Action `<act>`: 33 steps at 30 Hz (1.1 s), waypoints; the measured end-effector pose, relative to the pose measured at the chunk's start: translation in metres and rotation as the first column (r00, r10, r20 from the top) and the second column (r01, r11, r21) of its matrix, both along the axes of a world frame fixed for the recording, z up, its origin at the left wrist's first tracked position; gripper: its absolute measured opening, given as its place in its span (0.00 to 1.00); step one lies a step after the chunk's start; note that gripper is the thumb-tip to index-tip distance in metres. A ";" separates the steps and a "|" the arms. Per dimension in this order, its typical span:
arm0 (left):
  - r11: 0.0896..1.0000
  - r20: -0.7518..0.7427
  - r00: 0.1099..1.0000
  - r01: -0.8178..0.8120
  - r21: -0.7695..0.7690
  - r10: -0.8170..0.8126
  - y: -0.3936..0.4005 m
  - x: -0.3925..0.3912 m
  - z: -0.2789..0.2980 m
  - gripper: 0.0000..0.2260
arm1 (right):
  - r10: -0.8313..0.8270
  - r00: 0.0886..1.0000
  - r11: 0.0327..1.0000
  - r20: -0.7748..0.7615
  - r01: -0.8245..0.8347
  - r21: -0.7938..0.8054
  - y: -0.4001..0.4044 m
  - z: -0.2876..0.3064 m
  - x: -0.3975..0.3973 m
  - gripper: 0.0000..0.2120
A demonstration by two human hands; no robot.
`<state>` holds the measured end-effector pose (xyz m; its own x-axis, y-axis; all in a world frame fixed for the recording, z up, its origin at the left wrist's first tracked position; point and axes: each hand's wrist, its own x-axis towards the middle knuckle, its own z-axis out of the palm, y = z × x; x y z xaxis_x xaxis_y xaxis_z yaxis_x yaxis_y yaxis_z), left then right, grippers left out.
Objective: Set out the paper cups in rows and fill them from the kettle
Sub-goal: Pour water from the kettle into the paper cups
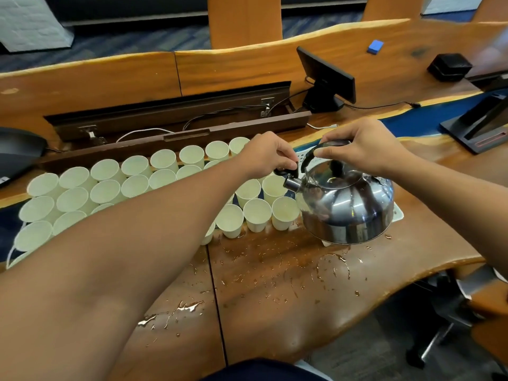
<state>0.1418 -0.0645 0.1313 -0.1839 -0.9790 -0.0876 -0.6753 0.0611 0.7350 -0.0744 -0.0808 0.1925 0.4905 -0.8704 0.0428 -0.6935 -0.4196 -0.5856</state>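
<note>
Several white paper cups [107,191] stand upright in rows across the wooden desk, from the far left to the kettle. A shiny steel kettle [347,207] sits at the right end of the rows on a white mat, its spout pointing left toward the nearest cups [284,213]. My right hand [362,146] grips the black arched handle from above. My left hand [268,155] pinches the black spout cap just left of the handle. My left forearm crosses over the cup rows and hides some of them.
Spilled water drops and a puddle [189,306] lie on the desk in front of the cups. An open cable trough [176,116] runs behind the rows. A small monitor [327,75] stands behind the kettle, a black stand [478,122] at the right, a chair [453,306] below.
</note>
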 end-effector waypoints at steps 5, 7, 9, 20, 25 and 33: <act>1.000 0.043 0.999 -0.008 -0.024 0.009 -0.008 0.024 0.018 0.05 | 0.008 0.995 1.000 0.100 -0.005 -0.026 -0.006 0.005 0.019 0.10; 0.999 0.062 0.998 -0.029 -0.033 0.031 -0.011 0.035 0.025 0.06 | 0.024 0.992 1.000 0.121 -0.022 -0.022 -0.010 0.006 0.030 0.10; 0.998 0.081 0.996 -0.042 -0.041 0.045 -0.014 0.044 0.029 0.06 | 0.016 0.989 1.000 0.145 -0.016 -0.008 -0.015 0.007 0.040 0.10; 0.988 0.095 0.984 -0.151 -0.024 0.153 -0.029 0.083 0.029 0.06 | 0.061 0.992 0.998 0.108 -0.057 -0.037 -0.054 0.000 0.090 0.10; 0.981 0.091 0.977 -0.196 0.004 0.195 -0.040 0.093 0.015 0.05 | 0.087 0.993 0.996 0.076 -0.085 -0.038 -0.066 -0.006 0.104 0.08; 0.975 0.054 0.974 -0.221 0.022 0.220 -0.050 0.095 0.002 0.06 | 0.109 0.994 0.993 0.009 -0.108 -0.043 -0.078 -0.011 0.116 0.08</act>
<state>0.2370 -0.1146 0.1331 0.0418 -0.9920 -0.1188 -0.7063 -0.1134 0.6987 0.0411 -0.1592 0.1815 0.5813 -0.8093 0.0848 -0.6357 -0.5167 -0.5735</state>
